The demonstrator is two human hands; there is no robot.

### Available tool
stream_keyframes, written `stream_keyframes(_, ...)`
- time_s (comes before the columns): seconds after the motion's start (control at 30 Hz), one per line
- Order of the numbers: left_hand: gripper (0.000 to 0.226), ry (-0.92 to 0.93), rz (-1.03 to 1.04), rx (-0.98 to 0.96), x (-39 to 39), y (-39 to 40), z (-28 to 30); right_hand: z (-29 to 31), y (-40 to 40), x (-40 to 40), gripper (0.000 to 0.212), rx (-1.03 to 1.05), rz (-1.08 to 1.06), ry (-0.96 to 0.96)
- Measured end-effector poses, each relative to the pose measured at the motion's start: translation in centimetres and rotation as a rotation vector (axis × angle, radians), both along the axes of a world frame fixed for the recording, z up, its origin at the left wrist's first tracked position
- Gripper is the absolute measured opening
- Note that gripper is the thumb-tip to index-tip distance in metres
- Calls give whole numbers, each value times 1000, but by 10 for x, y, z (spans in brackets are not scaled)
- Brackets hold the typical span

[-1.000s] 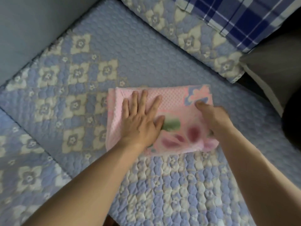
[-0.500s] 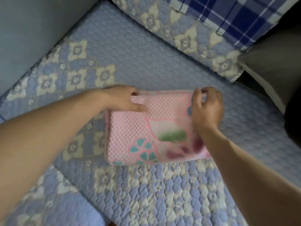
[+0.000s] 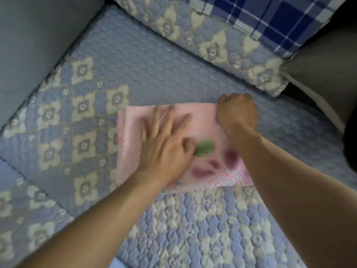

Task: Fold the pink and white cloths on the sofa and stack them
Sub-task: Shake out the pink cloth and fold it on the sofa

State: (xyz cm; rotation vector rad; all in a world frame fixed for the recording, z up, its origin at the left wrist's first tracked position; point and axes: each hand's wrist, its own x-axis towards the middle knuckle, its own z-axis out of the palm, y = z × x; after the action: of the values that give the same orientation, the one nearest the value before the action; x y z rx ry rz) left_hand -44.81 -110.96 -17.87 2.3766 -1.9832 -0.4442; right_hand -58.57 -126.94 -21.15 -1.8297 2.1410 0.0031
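A folded pink cloth (image 3: 208, 159) with a green and dark-red flower print lies flat on the quilted blue sofa cover (image 3: 154, 74). My left hand (image 3: 166, 144) rests palm down on the cloth's left half, fingers spread and blurred by motion. My right hand (image 3: 237, 113) is curled into a fist at the cloth's far right corner, and its fingers seem to pinch the cloth's edge. No white cloth shows in this view.
A quilted bolster (image 3: 212, 47) with cream flowers lies across the back, with a blue plaid pillow (image 3: 270, 18) above it. A grey cushion (image 3: 328, 74) sits at the right edge. The plain grey sofa arm (image 3: 34, 35) rises at the upper left.
My left hand left the cloth's far left edge and came down flat on its top. My right hand stays at the far right corner. The teal flower print is no longer visible.
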Motion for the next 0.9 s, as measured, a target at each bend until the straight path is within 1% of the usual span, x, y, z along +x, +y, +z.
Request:
stream_keyframes(0.03,66,-24,66,45,-2,10,-16,4,2,0,44,-41,36,14)
stream_keyframes(0.07,67,-66,127,54,-3,15,-24,11,9,4,38,-127,98,17)
stream_keyframes(0.1,69,-64,173,84,-1,12,-38,20,23,10,35,-233,195,-12)
stream_keyframes(0.13,72,-49,160,122,1,7,-47,35,44,21,37,-320,323,-85)
stream_keyframes(0.17,76,55,163,133,1,2,-51,48,67,32,41,-366,474,-164)
stream_keyframes(0.2,79,205,141,91,2,-3,-53,55,91,39,47,-331,592,-207)
stream_keyframes(0.23,79,296,134,62,4,-4,-51,55,108,38,56,-233,643,-200)
stream_keyframes(0.27,77,226,140,50,7,-1,-49,48,114,29,64,-148,625,-129)
stream_keyframes(0.33,68,-22,270,30,16,10,-48,17,104,-5,71,-80,484,53)
stream_keyframes(0.37,64,-51,356,23,21,8,-46,1,94,-20,71,-65,416,96)
stream_keyframes(0.4,63,-32,435,36,25,5,-41,-8,87,-26,71,-49,391,97)
stream_keyframes(0.43,62,1,472,55,26,1,-49,-11,83,-25,69,-27,392,53)
stream_keyframes(0.53,57,110,488,115,29,-15,-49,-10,81,-16,60,-49,376,-67)
stream_keyframes(0.6,54,181,542,47,35,-13,-49,-10,71,-21,57,-32,307,-166)
stream_keyframes(0.67,51,201,617,-89,41,-3,-45,-8,57,-29,60,19,121,-330)
stream_keyframes(0.7,52,232,720,-145,45,4,-44,-7,51,-31,66,72,14,-401)
stream_keyframes(0.73,57,289,858,-158,47,8,-40,-5,45,-34,75,123,-76,-435)
stream_keyframes(0.77,66,361,1005,-110,50,11,-35,-3,41,-40,83,170,-134,-434)
stream_keyframes(0.8,75,417,1119,-10,53,14,-32,0,38,-45,89,225,-173,-431)
stream_keyframes(0.83,84,464,1188,86,58,14,-31,2,37,-49,92,286,-195,-428)
stream_keyframes(0.87,93,525,1221,147,64,12,-33,4,36,-53,96,339,-212,-427)
stream_keyframes(0.9,105,628,1240,177,70,11,-34,5,36,-54,101,371,-230,-433)
